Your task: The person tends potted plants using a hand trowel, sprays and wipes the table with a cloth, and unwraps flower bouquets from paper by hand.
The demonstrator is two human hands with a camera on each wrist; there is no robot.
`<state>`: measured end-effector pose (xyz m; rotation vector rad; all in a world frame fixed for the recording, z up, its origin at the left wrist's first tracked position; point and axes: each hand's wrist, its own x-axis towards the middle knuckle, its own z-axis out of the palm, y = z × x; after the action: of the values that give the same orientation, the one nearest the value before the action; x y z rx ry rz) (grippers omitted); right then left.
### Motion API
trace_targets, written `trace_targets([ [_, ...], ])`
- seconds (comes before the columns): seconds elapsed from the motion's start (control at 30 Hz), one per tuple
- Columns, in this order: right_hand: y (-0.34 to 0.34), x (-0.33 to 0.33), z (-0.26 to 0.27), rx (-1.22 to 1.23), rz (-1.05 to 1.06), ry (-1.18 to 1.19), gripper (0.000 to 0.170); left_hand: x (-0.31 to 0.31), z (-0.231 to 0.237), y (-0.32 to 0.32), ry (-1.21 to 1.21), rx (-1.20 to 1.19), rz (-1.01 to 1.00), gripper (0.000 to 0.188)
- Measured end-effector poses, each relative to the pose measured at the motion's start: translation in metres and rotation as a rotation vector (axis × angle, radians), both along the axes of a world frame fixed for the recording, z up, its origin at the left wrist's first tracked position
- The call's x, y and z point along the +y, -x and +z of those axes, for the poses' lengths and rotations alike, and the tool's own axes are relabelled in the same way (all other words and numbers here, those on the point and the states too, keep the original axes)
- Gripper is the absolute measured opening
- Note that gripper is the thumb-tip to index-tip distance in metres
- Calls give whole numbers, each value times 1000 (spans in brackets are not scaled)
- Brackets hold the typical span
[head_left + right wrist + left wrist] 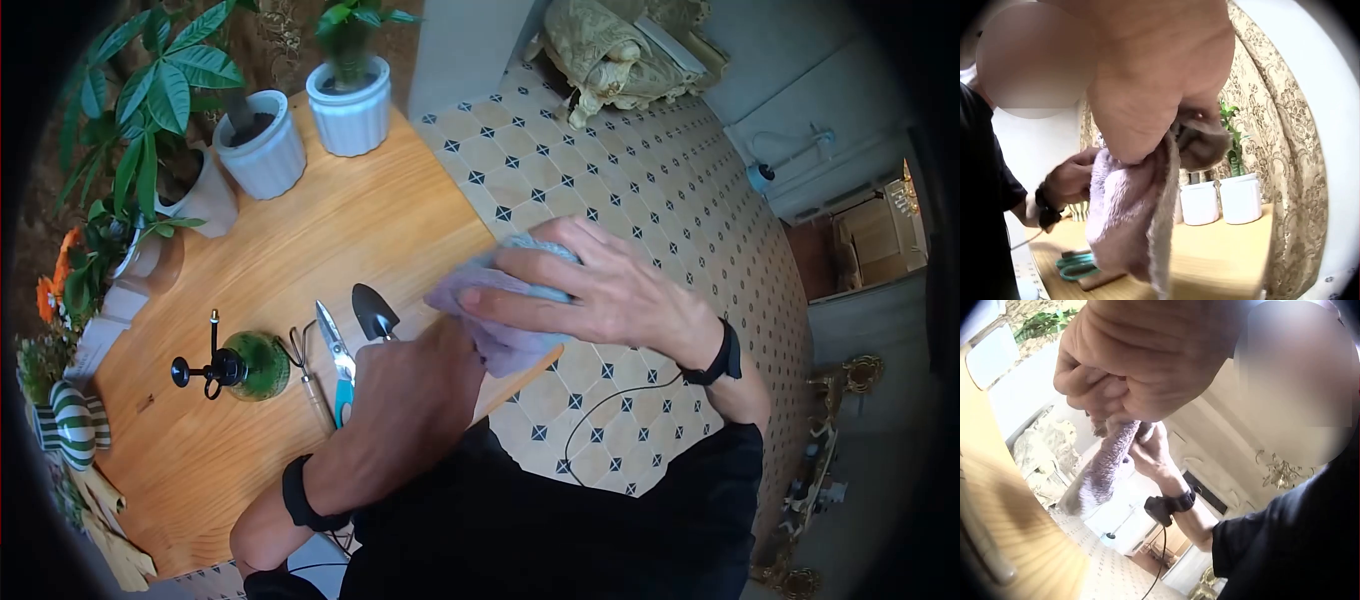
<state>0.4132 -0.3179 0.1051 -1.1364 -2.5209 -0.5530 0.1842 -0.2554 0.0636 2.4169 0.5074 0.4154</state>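
A purple and pale blue-grey cloth [500, 320] is bunched in my right hand [600, 285], whose fingers and thumb bend over it beside the table edge. My left hand [415, 385] is curled tight right against the cloth. In the left wrist view that fist [1141, 369] has the fuzzy cloth [1110, 462] just beyond it; I cannot tell what is inside the fist. Part of the cloth [1125, 212] hangs down under the right hand [1154, 81]. A trowel [373, 308] lies beside the left hand, its lower part hidden, next to teal-handled pruning shears [340, 365].
A small hand rake [313, 390] and a green spray bottle [258, 365] are on the wooden table [200, 480]. White-potted plants [350, 110] line the far side. At the left stands a green-striped pot [75, 425]. Cables run from the wrist bands [715, 355].
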Motion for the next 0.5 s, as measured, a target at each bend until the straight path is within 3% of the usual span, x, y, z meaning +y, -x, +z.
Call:
trace_targets([
  [0.23, -41, -15, 6, -163, -45, 96, 38, -9, 11, 15, -179, 74, 11, 15],
  [0.3, -119, -31, 12, -36, -393, 259, 38, -6, 4, 33, -237, 106, 47, 14],
  [0.33, -176, -55, 7, -111, -690, 169, 33, -4, 0, 48, -343, 108, 149, 15],
  [0.37, -190, -50, 11, -192, -965, 73, 30, -5, -4, 59, -447, 110, 272, 17],
  [0.43, -176, -55, 28, -47, -1154, 45, 37, -2, -8, 64, -538, 148, 325, 24],
  [0.47, -157, -49, 34, -45, -1140, 43, 37, -1, -9, 59, -545, 153, 316, 25],
  [0.5, -131, -44, 36, 57, -952, -84, 39, 0, -11, 55, -549, 158, 291, 26],
])
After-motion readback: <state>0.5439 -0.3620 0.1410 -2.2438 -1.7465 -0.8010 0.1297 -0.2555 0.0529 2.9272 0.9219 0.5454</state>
